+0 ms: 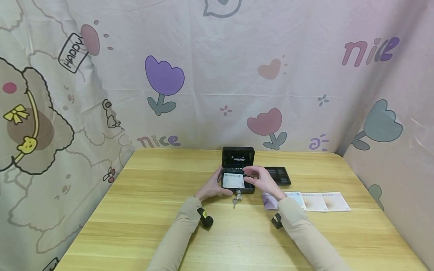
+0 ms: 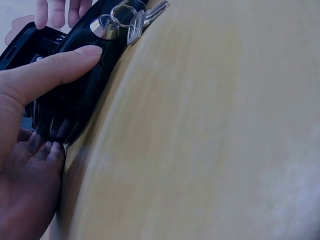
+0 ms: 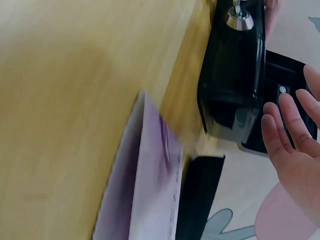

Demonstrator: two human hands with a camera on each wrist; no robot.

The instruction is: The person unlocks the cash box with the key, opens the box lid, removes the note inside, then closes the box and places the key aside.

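A small black cash box [image 1: 248, 191] stands on the table with its lid [image 1: 238, 153] raised. Pale banknotes [image 1: 233, 181] lie inside, on the left. My left hand [image 1: 214, 186] holds the box at its left side, the thumb [image 2: 75, 65] reaching along the front edge and the fingers against the side wall. Over the box's right part is my right hand [image 1: 260, 178], its fingers loosely bent and nothing between them in the right wrist view. A key ring with keys [image 1: 235, 202] hangs from the lock [image 2: 104, 27] at the front.
Right of the box lies a black compartment tray [image 1: 283, 176]. In front of that, a row of banknotes stretches rightward: a purple one [image 1: 269, 202], a blue one [image 1: 295, 197] and brownish ones [image 1: 335, 202]. A patterned cloth [image 1: 203, 124] hangs behind the table [image 1: 152, 177].
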